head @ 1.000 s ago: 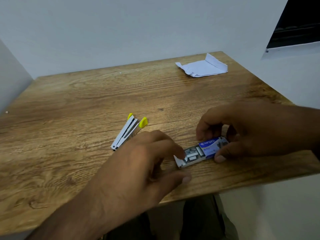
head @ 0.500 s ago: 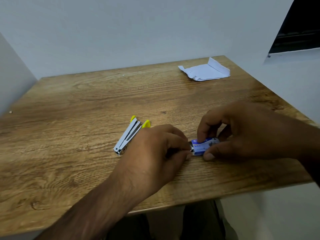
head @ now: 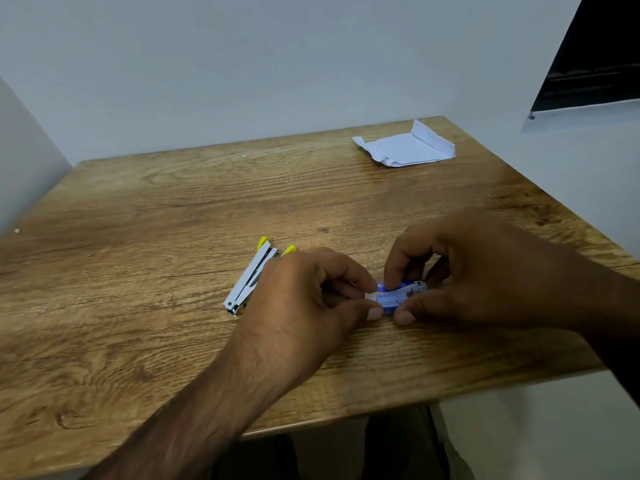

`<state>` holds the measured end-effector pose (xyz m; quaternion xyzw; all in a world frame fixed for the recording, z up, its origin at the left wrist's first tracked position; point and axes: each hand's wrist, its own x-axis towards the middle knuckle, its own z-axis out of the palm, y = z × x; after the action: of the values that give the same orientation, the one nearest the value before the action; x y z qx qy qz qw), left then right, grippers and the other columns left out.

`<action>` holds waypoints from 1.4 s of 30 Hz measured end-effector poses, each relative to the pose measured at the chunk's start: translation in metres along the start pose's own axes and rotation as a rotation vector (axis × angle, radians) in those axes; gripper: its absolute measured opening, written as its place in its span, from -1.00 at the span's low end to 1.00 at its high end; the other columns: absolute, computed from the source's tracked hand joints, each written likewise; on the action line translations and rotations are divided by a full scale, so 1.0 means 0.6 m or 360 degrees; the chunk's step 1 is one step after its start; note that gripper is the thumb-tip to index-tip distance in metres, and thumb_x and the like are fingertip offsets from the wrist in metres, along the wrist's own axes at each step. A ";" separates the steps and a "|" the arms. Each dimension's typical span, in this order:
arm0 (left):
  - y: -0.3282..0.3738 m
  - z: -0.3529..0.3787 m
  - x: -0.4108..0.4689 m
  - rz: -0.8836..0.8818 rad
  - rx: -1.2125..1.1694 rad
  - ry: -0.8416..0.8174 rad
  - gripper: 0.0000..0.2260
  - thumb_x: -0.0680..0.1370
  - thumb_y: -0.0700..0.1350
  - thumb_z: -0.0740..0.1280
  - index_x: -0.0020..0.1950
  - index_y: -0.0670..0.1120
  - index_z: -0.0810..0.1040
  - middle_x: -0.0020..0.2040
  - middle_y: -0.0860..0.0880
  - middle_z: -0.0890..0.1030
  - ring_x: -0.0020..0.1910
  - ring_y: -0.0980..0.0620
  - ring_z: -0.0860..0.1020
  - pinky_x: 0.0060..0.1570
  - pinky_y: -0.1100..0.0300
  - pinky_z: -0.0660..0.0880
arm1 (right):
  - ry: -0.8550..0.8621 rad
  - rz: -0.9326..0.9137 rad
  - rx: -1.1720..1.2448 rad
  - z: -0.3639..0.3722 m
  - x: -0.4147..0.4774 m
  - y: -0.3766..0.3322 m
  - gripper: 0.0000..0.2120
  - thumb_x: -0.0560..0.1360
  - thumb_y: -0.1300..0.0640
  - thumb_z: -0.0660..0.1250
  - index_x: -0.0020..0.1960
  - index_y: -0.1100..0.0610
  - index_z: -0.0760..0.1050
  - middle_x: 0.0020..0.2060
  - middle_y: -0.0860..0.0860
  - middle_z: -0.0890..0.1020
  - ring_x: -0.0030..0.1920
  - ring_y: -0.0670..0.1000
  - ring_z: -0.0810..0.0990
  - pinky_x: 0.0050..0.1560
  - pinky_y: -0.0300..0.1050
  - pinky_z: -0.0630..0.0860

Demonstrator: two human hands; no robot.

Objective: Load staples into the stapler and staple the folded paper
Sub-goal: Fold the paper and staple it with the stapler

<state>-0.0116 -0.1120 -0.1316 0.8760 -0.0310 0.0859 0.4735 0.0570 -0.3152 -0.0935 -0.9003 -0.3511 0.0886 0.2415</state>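
Note:
A small blue staple box (head: 398, 296) lies on the wooden table (head: 173, 209) near its front edge. My right hand (head: 478, 268) pinches the box between thumb and fingers from the right. My left hand (head: 311, 306) pinches its left end, where a bit of the white inner tray shows. The silver stapler (head: 250, 279) with yellow ends lies swung open just left of my left hand, partly hidden by it. The folded white paper (head: 407, 148) lies at the far right of the table.
White walls close in the table at the back and left. A dark window opening (head: 592, 57) is at the upper right. The table's right and front edges drop off close to my hands.
The box's white inner tray, pulled out a second ago, has been pushed back into the blue sleeve by my left hand. The view has shifted slightly.

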 end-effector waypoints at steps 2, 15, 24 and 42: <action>0.002 0.001 0.000 -0.0020 -0.0015 -0.0006 -0.81 0.31 -0.18 0.65 -0.17 0.03 0.73 -0.22 0.06 0.71 -0.24 0.21 0.69 -0.13 0.18 0.67 | 0.0011 0.0000 0.0004 0.001 0.000 0.001 -0.69 0.21 -0.13 0.65 -0.09 -0.19 0.66 -0.21 -0.25 0.68 -0.04 -0.32 0.59 -0.13 -0.44 0.53; 0.001 0.004 0.007 0.0235 0.0279 0.0012 -0.88 0.31 -0.03 0.64 -0.26 0.05 0.73 -0.19 0.15 0.70 -0.16 0.22 0.64 -0.15 0.32 0.54 | 0.0013 0.0034 0.0052 -0.002 -0.006 0.003 -0.67 0.21 -0.21 0.60 -0.05 -0.28 0.63 -0.13 -0.29 0.69 -0.05 -0.26 0.63 -0.13 -0.21 0.64; -0.004 -0.002 0.002 0.0129 0.0189 -0.0037 -0.86 0.33 -0.14 0.63 -0.18 0.05 0.76 -0.19 0.15 0.70 -0.19 0.24 0.65 -0.20 0.41 0.55 | 0.0011 0.0056 0.0051 0.003 -0.008 0.005 -0.67 0.21 -0.18 0.62 -0.07 -0.28 0.64 -0.16 -0.31 0.69 -0.05 -0.29 0.62 -0.13 -0.23 0.64; 0.006 0.013 -0.003 -0.0176 -0.0222 -0.0160 -0.70 0.31 -0.29 0.60 -0.14 0.08 0.69 -0.24 0.03 0.73 -0.24 0.15 0.70 -0.15 0.15 0.66 | -0.0025 -0.0013 -0.0147 0.004 -0.011 -0.005 -0.63 0.32 -0.15 0.58 0.06 -0.32 0.54 -0.09 -0.32 0.64 0.03 -0.31 0.54 -0.15 -0.28 0.57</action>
<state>-0.0130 -0.1202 -0.1332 0.8444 -0.0122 0.0133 0.5353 0.0497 -0.3167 -0.0943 -0.9083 -0.3605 0.0783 0.1972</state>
